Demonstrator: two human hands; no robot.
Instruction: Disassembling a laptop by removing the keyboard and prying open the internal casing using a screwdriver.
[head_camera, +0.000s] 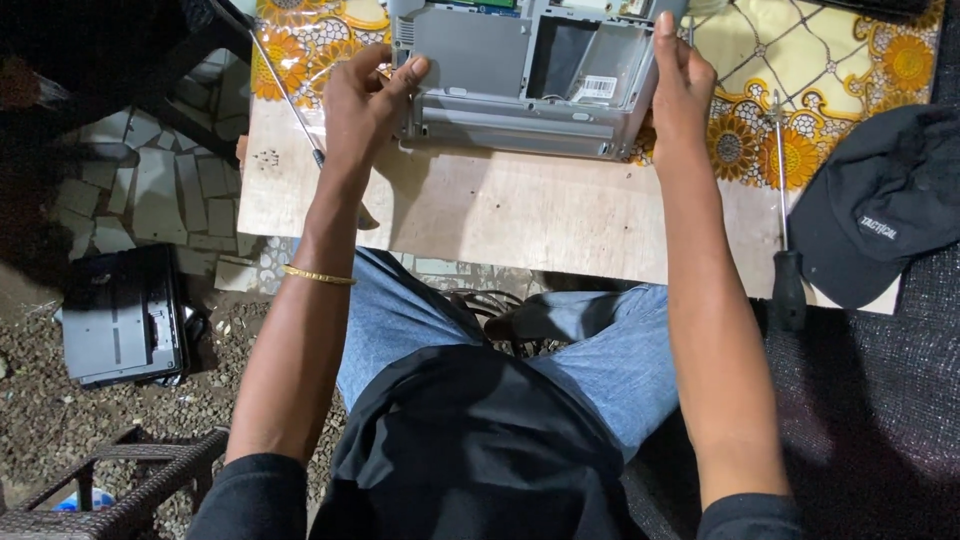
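Note:
A grey laptop base lies upside down with its bottom opened on a wooden board across the table. My left hand grips its near left corner, thumb on top. My right hand holds the right edge, fingers curled over the side. A thin gold bangle sits on my left wrist.
A long screwdriver lies left of the laptop; another, with a black handle, lies to the right beside a black cap. A flowered cloth covers the table. On the gravel ground at left rests another dark device.

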